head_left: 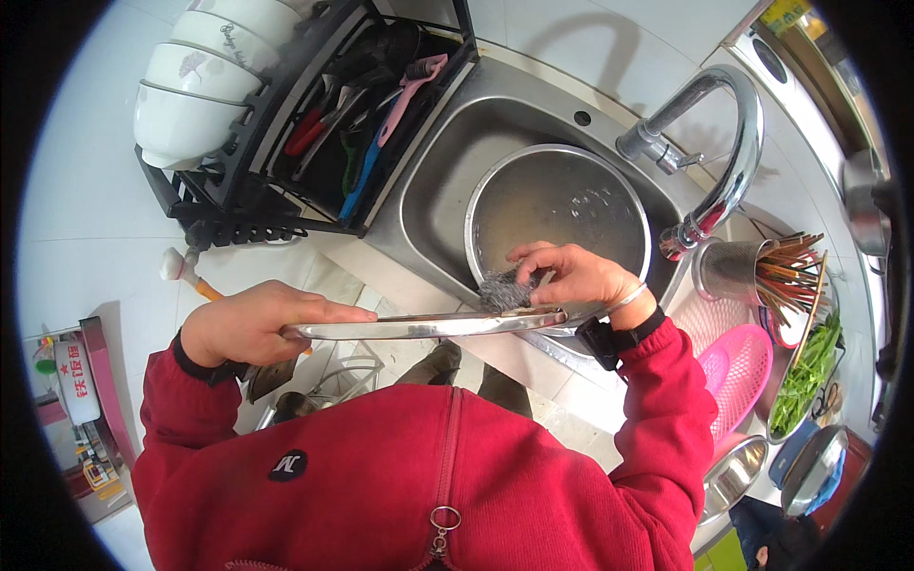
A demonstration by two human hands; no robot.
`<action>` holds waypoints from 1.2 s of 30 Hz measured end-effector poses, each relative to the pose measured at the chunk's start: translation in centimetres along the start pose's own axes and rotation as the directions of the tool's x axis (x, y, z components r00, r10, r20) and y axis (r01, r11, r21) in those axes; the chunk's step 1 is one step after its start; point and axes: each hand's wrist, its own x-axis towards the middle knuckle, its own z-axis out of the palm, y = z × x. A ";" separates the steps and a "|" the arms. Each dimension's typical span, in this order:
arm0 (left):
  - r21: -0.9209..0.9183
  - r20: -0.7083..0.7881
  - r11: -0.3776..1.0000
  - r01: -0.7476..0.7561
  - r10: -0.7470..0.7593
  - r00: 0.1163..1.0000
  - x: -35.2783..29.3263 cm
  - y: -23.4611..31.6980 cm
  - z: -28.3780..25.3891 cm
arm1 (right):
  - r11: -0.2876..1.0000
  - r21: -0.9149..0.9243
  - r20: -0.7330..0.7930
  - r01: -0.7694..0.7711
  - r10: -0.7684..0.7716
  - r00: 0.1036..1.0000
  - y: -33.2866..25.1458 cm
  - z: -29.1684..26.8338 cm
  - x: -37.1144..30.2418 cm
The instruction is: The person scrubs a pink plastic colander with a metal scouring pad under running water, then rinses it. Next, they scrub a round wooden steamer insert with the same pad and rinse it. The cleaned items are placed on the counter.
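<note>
My left hand is closed on one end of a shiny metal disc, which looks like a pot lid. It is held level in front of my chest and shows edge-on, so its faces are mostly hidden. Pinched in my right hand is a grey steel wool scrubber, touching the disc's far edge near its right end. Just beyond, a round metal basin with cloudy water stands in the steel sink.
A chrome faucet arches at the sink's right. Left of the sink stands a black rack with white bowls and utensils. To the right are a chopstick holder, a pink basket, green vegetables and a metal bowl.
</note>
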 end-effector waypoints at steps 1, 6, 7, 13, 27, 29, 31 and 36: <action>0.008 0.024 0.999 0.051 -0.051 0.998 0.1 0.2 0.1 | 0.998 0.055 -0.012 -0.011 0.011 1.000 -0.1 0.5 -0.1; -0.009 0.029 0.985 0.174 -0.173 0.984 -0.2 0.4 0.8 | 0.929 0.328 -0.446 0.169 -0.006 0.895 0.1 0.6 -1.1; -0.010 0.031 0.977 0.215 -0.214 0.976 -0.4 0.2 0.9 | 0.947 0.250 -0.544 0.201 -0.034 0.838 0.4 0.1 -1.3; -0.246 -0.116 0.941 0.233 -0.267 0.957 -1.8 -2.0 2.4 | 0.905 0.311 -0.828 0.290 0.108 0.550 3.9 -3.5 -3.2; -0.841 -0.426 0.529 -0.117 -0.512 0.746 -3.6 -2.8 4.3 | 0.460 -0.699 -0.647 -0.547 -0.083 0.758 13.0 -0.9 5.8; -0.836 -0.483 0.498 -0.232 -0.466 0.742 -2.7 -3.3 4.6 | 0.343 -0.739 -0.594 -0.580 0.073 0.801 14.4 -0.5 7.0; -0.845 -0.501 0.440 -0.304 -0.449 0.740 -1.7 -3.8 4.8 | 0.169 -0.722 -0.571 -0.671 0.403 0.715 14.3 -0.5 6.8; -0.802 -0.572 0.405 -0.439 -0.308 0.760 2.2 -4.8 4.7 | 0.408 -0.563 -0.761 -0.719 0.084 0.643 6.2 0.4 2.3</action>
